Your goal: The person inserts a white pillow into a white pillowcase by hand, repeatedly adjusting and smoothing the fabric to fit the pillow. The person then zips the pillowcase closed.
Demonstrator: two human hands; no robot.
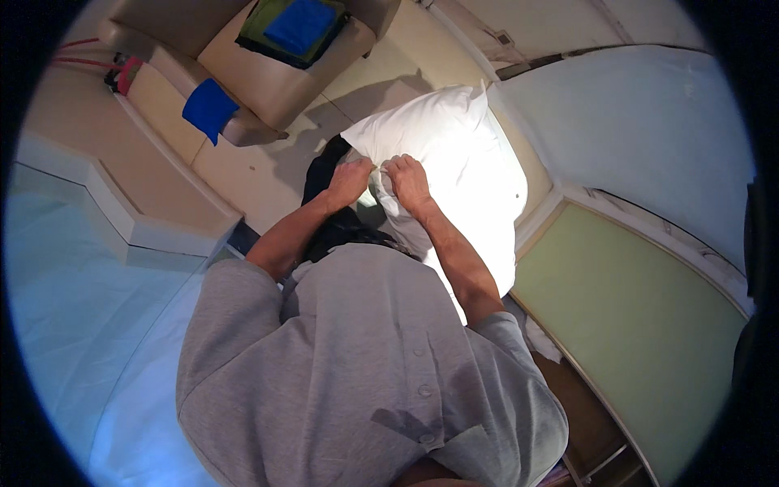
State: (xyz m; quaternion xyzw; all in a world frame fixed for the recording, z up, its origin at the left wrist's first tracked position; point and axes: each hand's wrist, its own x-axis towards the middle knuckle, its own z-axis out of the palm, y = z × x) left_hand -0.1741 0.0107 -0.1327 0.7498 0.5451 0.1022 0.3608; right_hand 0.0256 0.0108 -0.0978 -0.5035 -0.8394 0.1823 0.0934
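Note:
In front of my body, brightly lit, is a white pillow-like bundle point(453, 164) with smooth fabric and a pointed corner at its far end. My right hand point(409, 181) has its fingers curled on the near-left edge of this white fabric. Close beside it, my left hand point(353, 182) pinches the same edge between thumb and fingers. A small gap separates the two fists, and a fold of cloth hangs below them. What exactly lies inside the fingertips is too small to make out. The bundle's underside is hidden.
A tan armchair point(268, 91) stands ahead, bearing a green cushion or folded cloth point(261, 21) and a blue cloth point(298, 25). Another blue cloth point(210, 109) drapes its armrest. White bedding point(140, 365) lies left; a green-topped cabinet point(627, 322) stands right. Red cord point(79, 59) shows far left.

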